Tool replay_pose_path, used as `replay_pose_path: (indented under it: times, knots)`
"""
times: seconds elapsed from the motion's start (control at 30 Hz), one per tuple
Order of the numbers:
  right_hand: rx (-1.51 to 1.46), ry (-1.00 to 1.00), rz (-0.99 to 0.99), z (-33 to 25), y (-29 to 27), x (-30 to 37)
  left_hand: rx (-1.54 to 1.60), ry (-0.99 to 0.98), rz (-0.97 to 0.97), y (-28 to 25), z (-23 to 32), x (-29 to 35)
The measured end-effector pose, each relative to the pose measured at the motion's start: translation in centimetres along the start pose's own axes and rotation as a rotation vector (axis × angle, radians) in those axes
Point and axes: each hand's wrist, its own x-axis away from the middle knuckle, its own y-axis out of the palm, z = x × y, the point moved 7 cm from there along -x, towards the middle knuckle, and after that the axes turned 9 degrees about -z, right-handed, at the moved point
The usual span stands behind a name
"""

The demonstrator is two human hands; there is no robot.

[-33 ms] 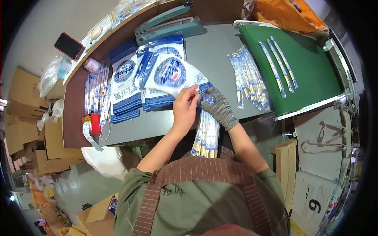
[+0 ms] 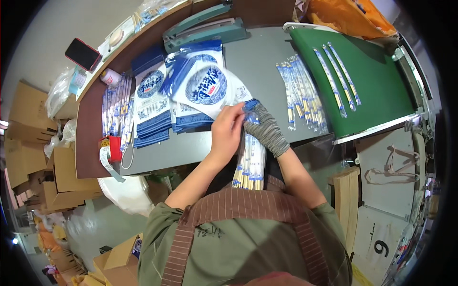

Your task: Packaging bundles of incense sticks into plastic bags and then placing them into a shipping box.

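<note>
A blue-and-white printed plastic bag (image 2: 208, 86) slants over the stack of like bags on the table. My bare left hand (image 2: 226, 127) pinches the bag's near edge between thumb and fingers. Close beside it, my right hand (image 2: 263, 125), in a grey knitted glove, is closed at the bag's blue corner and the upper end of a bundle of chopsticks in clear wrappers (image 2: 249, 164). The bundle hangs down in front of my apron. Whether its top end is inside the bag is hidden by my hands.
Flat bags (image 2: 151, 107) lie stacked at left, with wrapped chopsticks (image 2: 116, 102) beyond. More wrapped chopsticks (image 2: 303, 95) lie right of my hands, beside a green conveyor belt (image 2: 377, 86) carrying three. A teal long-arm sealer (image 2: 205, 33) stands behind; a red tape dispenser (image 2: 114, 148) sits at the left edge.
The bag has tilted, its printed emblem now slanting up to the right and no longer blurred. Both hands stay nearly in place, and the chopstick bundle hangs as before.
</note>
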Motion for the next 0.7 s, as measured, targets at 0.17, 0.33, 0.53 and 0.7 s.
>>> replay_pose_path:
  times: [0.17,0.33,0.53,0.7]
  knots:
    - [-0.247,0.017,-0.209,-4.8,1.3,6.7,-0.09,0.295,-0.287,-0.8,4.3,4.3]
    - [-0.612,0.327,-0.237,-2.3,3.0,15.1,-0.203,0.214,-0.244,-3.5,2.7,10.7]
    - [0.407,0.249,-0.172,-6.4,0.8,4.1,-0.338,0.012,-0.155,-3.3,-0.2,7.6]
    - [0.506,-0.004,-0.131,-5.7,0.2,11.3,-0.111,-0.051,-0.156,-4.9,0.1,13.5]
